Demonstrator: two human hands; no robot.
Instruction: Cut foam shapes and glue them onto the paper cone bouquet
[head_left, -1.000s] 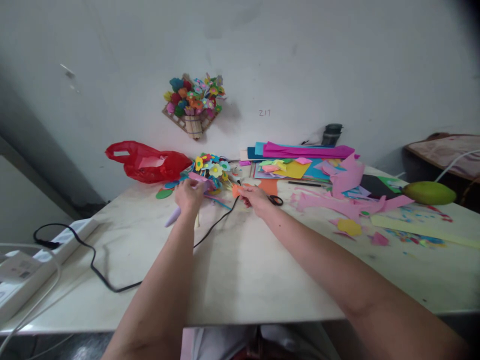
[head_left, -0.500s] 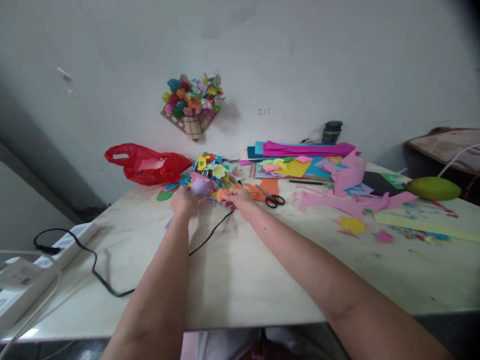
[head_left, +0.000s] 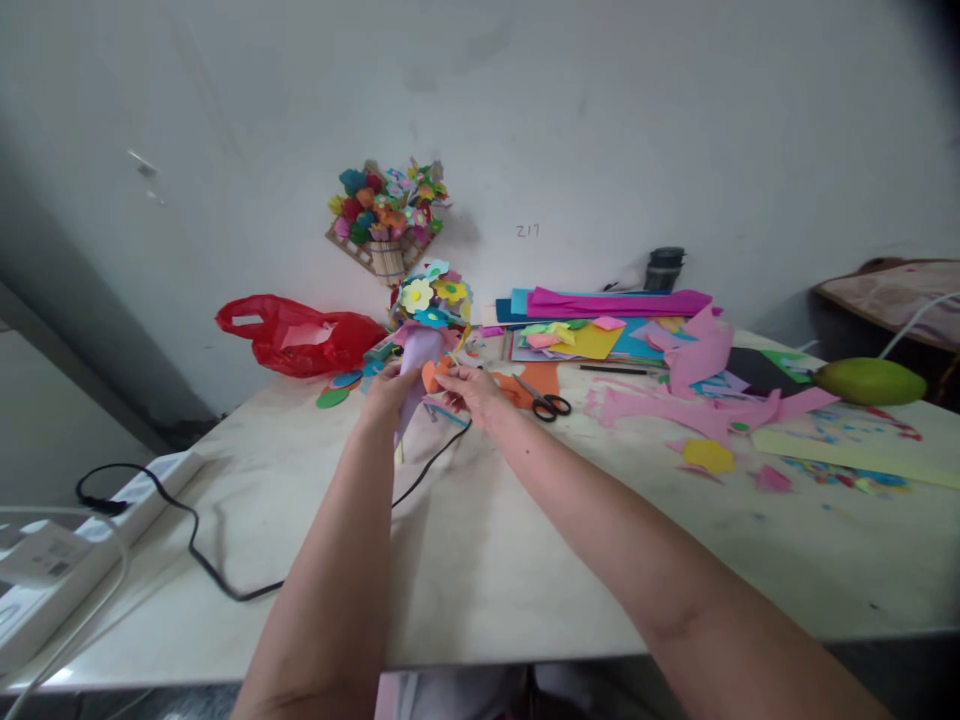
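Head view: left hand [head_left: 385, 398], grip clasping purple-wrapped bouquet [head_left: 421, 345], flowers uppermost; right hand [head_left: 475, 394], grip pinching orange piece [head_left: 430, 377] beside it.

Left, on the counter [head_left: 487, 590]: white power strip [head_left: 142, 508]. Right: green fruit [head_left: 870, 381]. Far right: dark bottle [head_left: 664, 270]. Far wall [head_left: 615, 140], left: mounted flower ornament [head_left: 384, 215].

near centre, the lilac wrap [head_left: 424, 348] is partly covered by the left hand [head_left: 385, 394]; the power strip [head_left: 144, 502] is cut off at lower left.
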